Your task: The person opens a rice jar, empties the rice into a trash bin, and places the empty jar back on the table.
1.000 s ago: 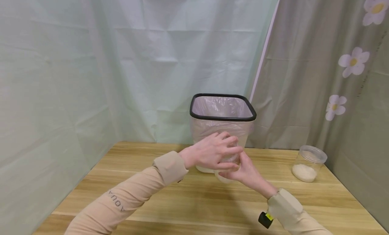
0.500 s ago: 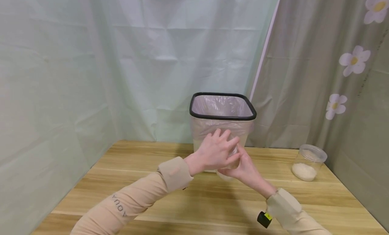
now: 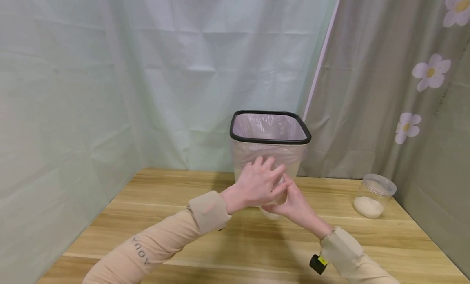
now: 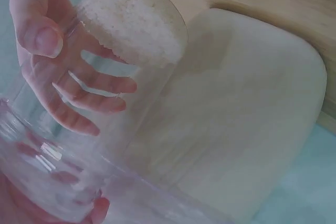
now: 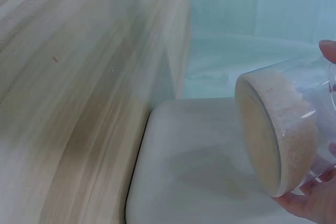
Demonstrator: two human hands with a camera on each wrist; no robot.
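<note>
A clear plastic jar point(image 5: 294, 119) is partly filled with white grains that look like rice. My right hand point(image 3: 295, 202) grips its side, fingers curled round the wall, as the left wrist view shows through the plastic. Over the top, my left hand point(image 3: 257, 186) holds the clear lid point(image 4: 58, 182) with spread, bent fingers. From the head, the hands hide most of the jar; only its base shows below them. That underside faces the right wrist camera, with the jar held up off the wooden table point(image 5: 79, 119).
Just behind the hands stands a cream bin point(image 3: 271, 142) with a black rim and a plastic liner. A second lidded jar point(image 3: 372, 198) of white grains sits at the table's right. Curtains hang behind and at both sides.
My left hand has turned over the jar top, its fingers shifting slightly and its wrist moving right. My right hand keeps its grip almost in place.
</note>
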